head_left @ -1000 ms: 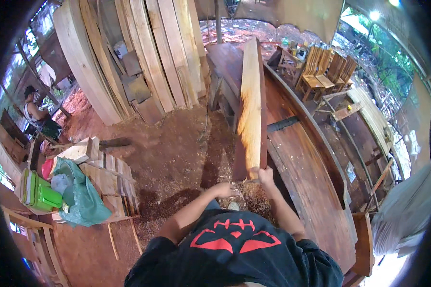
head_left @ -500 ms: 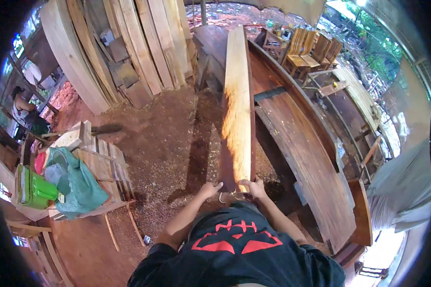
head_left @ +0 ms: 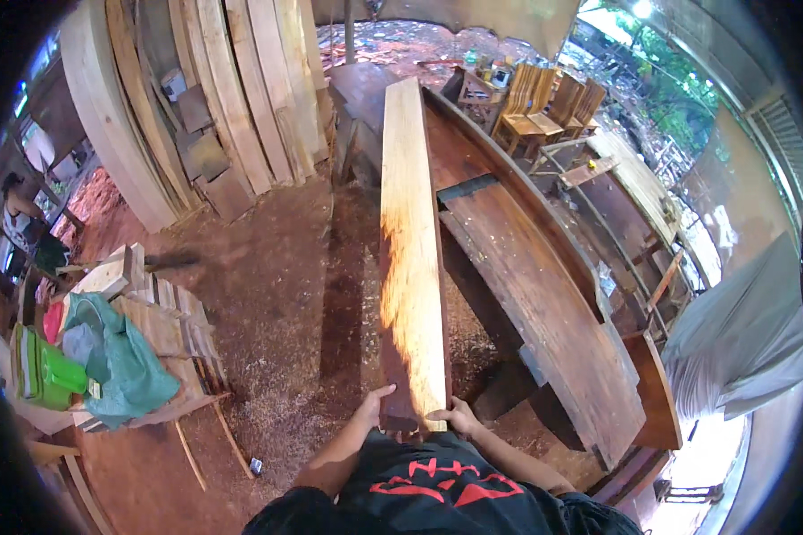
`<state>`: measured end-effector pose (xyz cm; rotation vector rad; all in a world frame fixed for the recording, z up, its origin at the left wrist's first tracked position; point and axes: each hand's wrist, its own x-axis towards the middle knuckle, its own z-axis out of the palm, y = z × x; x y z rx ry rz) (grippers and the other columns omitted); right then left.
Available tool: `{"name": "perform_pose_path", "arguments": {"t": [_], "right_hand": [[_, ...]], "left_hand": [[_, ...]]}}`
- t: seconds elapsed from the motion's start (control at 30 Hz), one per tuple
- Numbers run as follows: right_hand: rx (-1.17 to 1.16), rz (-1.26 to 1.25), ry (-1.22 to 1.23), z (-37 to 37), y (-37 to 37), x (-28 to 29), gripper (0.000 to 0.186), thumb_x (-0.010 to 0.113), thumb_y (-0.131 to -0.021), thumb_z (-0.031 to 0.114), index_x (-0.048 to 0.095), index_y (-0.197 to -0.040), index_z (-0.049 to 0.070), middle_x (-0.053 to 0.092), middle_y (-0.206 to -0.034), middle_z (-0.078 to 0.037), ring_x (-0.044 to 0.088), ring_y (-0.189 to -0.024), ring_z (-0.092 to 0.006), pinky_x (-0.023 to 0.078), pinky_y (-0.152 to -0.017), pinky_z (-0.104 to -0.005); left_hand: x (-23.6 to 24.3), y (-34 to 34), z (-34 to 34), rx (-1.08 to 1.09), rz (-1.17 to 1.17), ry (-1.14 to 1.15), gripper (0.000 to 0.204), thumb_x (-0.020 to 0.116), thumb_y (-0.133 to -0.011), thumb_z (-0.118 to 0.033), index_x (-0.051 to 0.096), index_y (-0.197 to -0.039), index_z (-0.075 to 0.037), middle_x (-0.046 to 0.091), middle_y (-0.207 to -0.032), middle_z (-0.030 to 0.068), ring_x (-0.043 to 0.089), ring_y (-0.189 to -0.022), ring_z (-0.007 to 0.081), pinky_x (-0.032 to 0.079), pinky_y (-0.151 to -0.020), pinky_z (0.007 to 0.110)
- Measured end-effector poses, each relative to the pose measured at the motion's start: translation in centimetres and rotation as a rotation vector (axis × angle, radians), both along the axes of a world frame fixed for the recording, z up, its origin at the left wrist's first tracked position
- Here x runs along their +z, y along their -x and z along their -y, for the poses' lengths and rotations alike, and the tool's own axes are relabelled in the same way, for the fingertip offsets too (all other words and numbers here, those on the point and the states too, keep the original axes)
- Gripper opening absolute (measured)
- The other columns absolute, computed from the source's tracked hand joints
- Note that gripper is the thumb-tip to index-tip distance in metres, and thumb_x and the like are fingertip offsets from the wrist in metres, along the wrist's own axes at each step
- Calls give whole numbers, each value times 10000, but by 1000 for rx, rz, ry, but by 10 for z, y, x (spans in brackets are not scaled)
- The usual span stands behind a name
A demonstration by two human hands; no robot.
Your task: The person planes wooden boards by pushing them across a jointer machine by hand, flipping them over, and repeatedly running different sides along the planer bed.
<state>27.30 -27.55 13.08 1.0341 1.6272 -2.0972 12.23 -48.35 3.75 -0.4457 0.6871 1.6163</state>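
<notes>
The long pale plank (head_left: 409, 259) runs straight away from me, its near end at my chest and its far end reaching toward the stacked timber at the back. Its top face is light yellow with an orange-brown streak down the middle, and the near end looks darker. It lies above the sawdust-strewn dirt floor (head_left: 268, 294), just left of the dark wooden surface (head_left: 544, 303) that stretches along its right side.

My left hand (head_left: 373, 407) grips the near left corner of the plank, fingers curled over the edge. My right hand (head_left: 455, 417) closes on the near right corner, fingers wrapped on the end. Both hands have hold of the board; I cannot tell how much of its weight rests on anything beneath.

To the left, a low pile of short cut boards (head_left: 165, 312) carries a teal cloth (head_left: 116, 357), with a green container (head_left: 49, 374) beside it. Tall planks (head_left: 232, 98) lean upright at the back left. Wooden chairs (head_left: 544, 102) stand at the far right, past the dark surface. A person (head_left: 18, 218) sits at the far left edge, well apart from me.
</notes>
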Motion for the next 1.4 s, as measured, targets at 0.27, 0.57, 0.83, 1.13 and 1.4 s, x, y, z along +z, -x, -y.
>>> {"name": "perform_pose_path", "arguments": {"t": [0.27,0.57,0.83,1.13,1.4], "right_hand": [[132,-60,421,45,-20,-83,828,836,-827,272,446,-1486,-43,622,-1380,-173,600,-1246,-282,466,-1062,-406],[1192,-73,45,81,92,-57,904,738,-823,661,549,-1444,32,720,-1157,-146,685,-1022,-250,549,-916,-389],[514,76,320,49,142,-132,434,718,-958,309,628,-1282,35,744,-976,-85,708,-759,-162,510,-511,-274],[223,75,269,-1,180,-108,495,541,-1024,491,640,-1131,19,718,-942,-144,699,-739,-253,540,-577,-375],[59,56,308,-12,266,-98,679,350,-1051,632,590,-1169,9,706,-948,-153,698,-773,-276,537,-598,-382]], "left_hand": [[93,-16,55,78,-404,421,490,724,-914,-224,622,-1313,42,701,-1245,151,685,-1125,300,535,-999,443],[203,-36,110,-345,-1122,1289,720,870,-710,-471,672,-1218,-1,745,-1031,234,729,-966,379,568,-849,463],[169,-89,132,-566,-1352,1579,626,840,-698,-442,629,-1099,-10,728,-932,251,723,-859,427,576,-762,516],[151,-98,132,-439,-1267,1567,606,835,-670,-433,630,-1072,-29,729,-843,223,718,-791,448,574,-736,535],[145,-111,163,-384,-1362,1604,661,850,-658,-441,607,-1117,-31,694,-916,250,692,-863,448,550,-760,567]]}}
